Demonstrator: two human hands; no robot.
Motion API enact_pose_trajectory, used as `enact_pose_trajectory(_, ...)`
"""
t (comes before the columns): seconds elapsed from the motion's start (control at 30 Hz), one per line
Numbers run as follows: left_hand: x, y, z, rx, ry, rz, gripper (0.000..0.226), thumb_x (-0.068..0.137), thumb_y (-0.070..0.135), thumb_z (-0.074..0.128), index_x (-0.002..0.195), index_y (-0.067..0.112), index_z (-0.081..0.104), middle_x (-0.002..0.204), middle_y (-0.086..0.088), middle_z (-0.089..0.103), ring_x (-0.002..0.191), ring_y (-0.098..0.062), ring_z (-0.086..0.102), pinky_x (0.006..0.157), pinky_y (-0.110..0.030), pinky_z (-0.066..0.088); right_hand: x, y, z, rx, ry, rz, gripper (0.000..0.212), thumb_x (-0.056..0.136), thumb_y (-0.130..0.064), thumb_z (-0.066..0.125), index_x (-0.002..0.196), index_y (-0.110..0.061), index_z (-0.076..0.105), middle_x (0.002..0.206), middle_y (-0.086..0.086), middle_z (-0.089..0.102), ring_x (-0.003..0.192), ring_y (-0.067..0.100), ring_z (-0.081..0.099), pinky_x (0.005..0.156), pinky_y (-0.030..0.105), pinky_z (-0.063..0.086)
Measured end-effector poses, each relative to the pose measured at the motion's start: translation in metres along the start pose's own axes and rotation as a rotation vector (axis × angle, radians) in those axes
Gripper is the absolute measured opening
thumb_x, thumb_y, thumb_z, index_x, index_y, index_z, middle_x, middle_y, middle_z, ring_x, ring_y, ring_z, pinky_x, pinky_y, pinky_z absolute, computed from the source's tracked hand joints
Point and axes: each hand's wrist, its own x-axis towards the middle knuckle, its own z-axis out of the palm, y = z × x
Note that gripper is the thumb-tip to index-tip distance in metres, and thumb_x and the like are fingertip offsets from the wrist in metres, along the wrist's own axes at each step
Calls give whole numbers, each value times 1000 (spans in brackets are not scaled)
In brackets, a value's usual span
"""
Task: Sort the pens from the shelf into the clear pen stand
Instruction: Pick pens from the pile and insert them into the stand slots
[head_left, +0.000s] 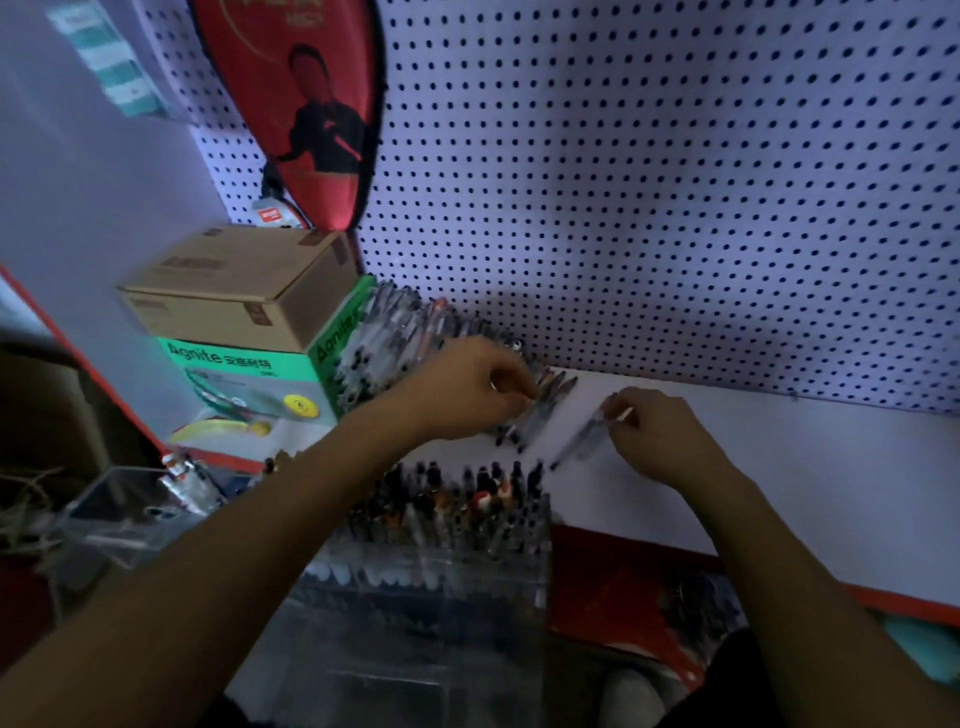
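A heap of pens (387, 343) lies on the white shelf (753, 457) against the pegboard, beside the green box. My left hand (475, 387) is curled over the near end of the heap, its fingers pinching pens there (550, 389). My right hand (657, 436) pinches a single clear pen (584, 436) that slants down to the left just above the shelf. The clear pen stand (441, 566) stands in front of the shelf below my hands, its top rows filled with several upright pens. The picture is blurred.
A green box (249, 384) with a cardboard box (244, 286) on top stands at the shelf's left end. A red racket cover (306, 104) hangs on the pegboard (675, 182). A clear empty container (124, 514) sits lower left. The shelf has a red front edge (893, 597).
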Motion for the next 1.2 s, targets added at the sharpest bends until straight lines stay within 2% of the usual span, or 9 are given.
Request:
enact_pose_trajectory(0.07, 18, 7, 9, 57, -70, -32, 20, 96, 21, 61, 114, 18, 69, 112, 1, 68, 93, -10, 62, 81, -24, 48, 7, 14, 4, 6, -53, 38, 27, 97, -14, 46, 121, -16, 59, 95, 12, 57, 74, 22, 50, 55, 28, 37)
enact_pose_trajectory(0.2, 54, 22, 30, 131, -184, -72, 24, 94, 21, 62, 115, 14, 70, 115, -1, 67, 95, -11, 60, 82, -23, 46, 17, 26, 9, 26, -183, 34, 46, 98, -11, 40, 143, -23, 42, 136, 18, 50, 84, 22, 47, 63, 27, 37)
enact_pose_trajectory(0.3, 79, 23, 52, 253, -237, -114, 23, 91, 18, 65, 112, 12, 71, 116, -3, 68, 101, -15, 61, 86, -24, 48, 19, 25, 13, 51, -254, 28, 53, 98, -9, 39, 149, -25, 36, 140, 18, 48, 89, 21, 50, 70, 25, 38)
enact_pose_trajectory(0.43, 106, 17, 76, 335, -317, -236, 22, 88, 21, 68, 102, 4, 73, 102, -11, 72, 89, -23, 68, 74, -28, 56, 22, 28, 13, 20, -262, 48, 30, 97, -6, 41, 124, -9, 54, 123, 13, 56, 99, 25, 52, 82, 30, 40)
enact_pose_trajectory(0.57, 121, 21, 90, 414, -321, -257, 28, 85, 29, 72, 72, 6, 62, 75, -9, 66, 70, -23, 65, 67, -30, 56, 22, 37, 11, -4, -172, 132, 14, 98, -16, 43, 101, -8, 55, 116, 16, 58, 88, 21, 46, 74, 28, 38)
enact_pose_trajectory(0.77, 126, 28, 101, 434, -261, -296, 33, 91, 16, 60, 64, 11, 41, 66, -4, 45, 57, -13, 43, 61, -28, 45, 16, 39, 15, -80, -10, 188, 17, 90, -16, 55, 104, -7, 57, 120, 18, 52, 98, 30, 55, 71, 28, 38)
enact_pose_trajectory(0.93, 110, 22, 73, -25, -18, -366, 31, 89, 16, 62, 62, 9, 48, 56, -6, 50, 41, -9, 49, 39, -17, 39, 14, 30, 9, 188, 51, 187, 22, 86, -4, 57, 108, -3, 57, 94, 7, 56, 85, 23, 55, 58, 26, 43)
enact_pose_trajectory(1.1, 56, 31, 33, -698, 128, -414, 14, 96, 13, 56, 98, 1, 64, 87, -15, 66, 66, -17, 67, 58, -21, 55, 2, 5, -13, 1037, -80, 330, 45, 84, 1, 72, 122, -7, 50, 100, 18, 68, 83, 29, 71, 58, 31, 58)
enact_pose_trajectory(1.2, 19, 31, 11, -970, 173, -391, 15, 94, 4, 56, 108, 8, 62, 88, -11, 64, 61, -15, 65, 61, -26, 54, -13, -17, -22, 1228, -133, 259, 54, 84, 6, 69, 133, -9, 49, 101, 19, 71, 86, 32, 73, 63, 35, 60)
